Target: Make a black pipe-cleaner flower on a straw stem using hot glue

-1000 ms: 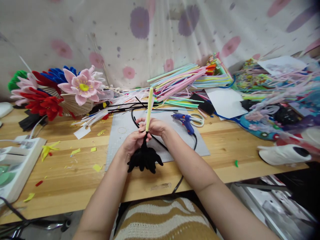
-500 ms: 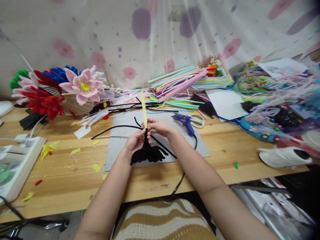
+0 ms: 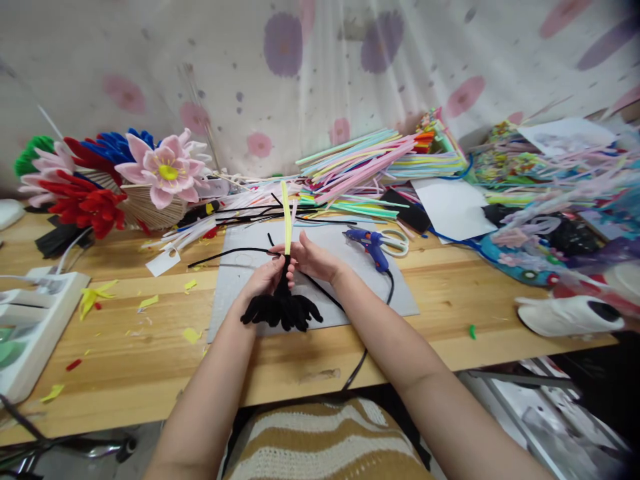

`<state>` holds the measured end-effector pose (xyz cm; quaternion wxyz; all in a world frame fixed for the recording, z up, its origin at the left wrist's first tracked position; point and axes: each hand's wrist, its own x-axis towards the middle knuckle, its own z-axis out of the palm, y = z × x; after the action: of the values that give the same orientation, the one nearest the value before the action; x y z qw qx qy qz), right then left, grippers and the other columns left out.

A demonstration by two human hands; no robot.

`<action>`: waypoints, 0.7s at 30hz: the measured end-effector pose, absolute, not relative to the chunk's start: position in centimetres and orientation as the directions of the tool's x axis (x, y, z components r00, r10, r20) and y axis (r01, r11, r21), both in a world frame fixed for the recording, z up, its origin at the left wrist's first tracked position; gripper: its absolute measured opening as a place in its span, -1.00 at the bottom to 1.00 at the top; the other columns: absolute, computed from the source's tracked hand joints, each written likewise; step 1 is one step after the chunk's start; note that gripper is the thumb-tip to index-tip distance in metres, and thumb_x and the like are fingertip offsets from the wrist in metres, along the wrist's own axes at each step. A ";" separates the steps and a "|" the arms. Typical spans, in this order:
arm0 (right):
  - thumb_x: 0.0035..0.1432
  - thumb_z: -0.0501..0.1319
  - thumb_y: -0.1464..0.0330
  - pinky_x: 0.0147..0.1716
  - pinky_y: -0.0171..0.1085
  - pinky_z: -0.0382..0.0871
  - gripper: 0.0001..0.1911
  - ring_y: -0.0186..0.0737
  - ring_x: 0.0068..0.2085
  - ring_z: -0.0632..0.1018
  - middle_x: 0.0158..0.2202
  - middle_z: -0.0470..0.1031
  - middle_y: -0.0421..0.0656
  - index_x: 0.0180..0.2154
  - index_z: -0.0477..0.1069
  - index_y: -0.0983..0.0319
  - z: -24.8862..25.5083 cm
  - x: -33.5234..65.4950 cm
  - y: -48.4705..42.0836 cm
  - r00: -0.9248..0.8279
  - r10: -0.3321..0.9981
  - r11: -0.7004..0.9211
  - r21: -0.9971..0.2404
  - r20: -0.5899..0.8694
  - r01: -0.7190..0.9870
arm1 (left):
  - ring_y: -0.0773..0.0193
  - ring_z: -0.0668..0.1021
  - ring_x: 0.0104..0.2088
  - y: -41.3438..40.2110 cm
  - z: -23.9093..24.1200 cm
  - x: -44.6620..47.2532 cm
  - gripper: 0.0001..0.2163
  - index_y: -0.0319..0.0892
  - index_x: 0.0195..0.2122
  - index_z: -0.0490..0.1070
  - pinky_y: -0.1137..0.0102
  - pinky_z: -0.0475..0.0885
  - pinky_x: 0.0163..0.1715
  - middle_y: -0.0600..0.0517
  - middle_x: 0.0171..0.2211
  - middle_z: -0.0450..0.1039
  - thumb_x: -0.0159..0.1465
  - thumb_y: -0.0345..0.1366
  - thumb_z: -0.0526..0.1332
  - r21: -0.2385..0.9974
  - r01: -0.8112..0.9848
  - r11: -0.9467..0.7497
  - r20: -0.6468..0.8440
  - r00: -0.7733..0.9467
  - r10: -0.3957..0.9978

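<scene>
Black flower (image 3: 283, 311) has shifted left, its stem (image 3: 287, 230) pinched by the left hand (image 3: 263, 280), seemingly for steadiness; right hand's (image 3: 321, 260) thumb stands spread.

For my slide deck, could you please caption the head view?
Left hand holding a black flower head-down, yellow stem up, right hand alongside; glue gun nearby.

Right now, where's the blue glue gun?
In the head view, the blue glue gun lies on the grey mat, right of the right hand, beside the scissors.
</scene>
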<state>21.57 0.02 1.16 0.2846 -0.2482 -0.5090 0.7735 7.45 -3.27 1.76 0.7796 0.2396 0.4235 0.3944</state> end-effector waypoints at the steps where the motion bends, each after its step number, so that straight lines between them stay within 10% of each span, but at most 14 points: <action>1: 0.09 -0.28 -0.12 -0.29 -0.27 0.34 -0.27 -0.36 -0.44 0.39 -0.52 0.26 -0.22 -0.17 0.38 0.26 1.1 21.5 -0.1 -0.725 0.684 -0.280 -0.946 -0.075 -0.166 | 0.48 0.40 -0.70 -3.3 1.9 7.3 -0.86 -0.30 -0.47 0.37 0.57 0.37 -0.71 0.10 -0.65 0.34 0.16 -0.32 0.18 0.720 -0.397 0.570 -0.468 0.330 0.820; 8: 0.04 -0.04 -0.08 0.00 -0.26 0.17 -0.43 -0.29 -0.17 0.37 -0.28 0.35 -0.14 -0.29 0.41 0.26 2.2 21.3 0.0 -0.574 0.799 0.256 -0.965 0.180 0.053 | 0.46 0.41 -0.68 -3.2 2.2 6.9 -0.79 -0.28 -0.52 0.37 0.54 0.37 -0.64 0.09 -0.65 0.39 0.03 -0.22 0.29 0.774 -0.319 0.547 -0.447 0.335 0.829; 21: 0.05 0.13 0.18 -0.29 -0.34 0.22 -0.75 -0.38 -0.37 0.32 -0.44 0.27 -0.24 -0.41 0.25 0.25 1.7 21.6 -0.1 -0.476 0.839 0.306 -0.952 0.264 0.011 | 0.46 0.44 -0.62 -3.4 3.0 6.1 -0.80 -0.27 -0.51 0.32 0.54 0.41 -0.57 0.08 -0.59 0.43 -0.02 -0.31 0.33 0.809 -0.444 0.384 -0.308 0.236 0.922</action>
<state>21.59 -0.07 1.73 0.4109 -0.3055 -0.6958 0.5038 6.13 -3.44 2.98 0.7281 0.2966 0.4024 0.4691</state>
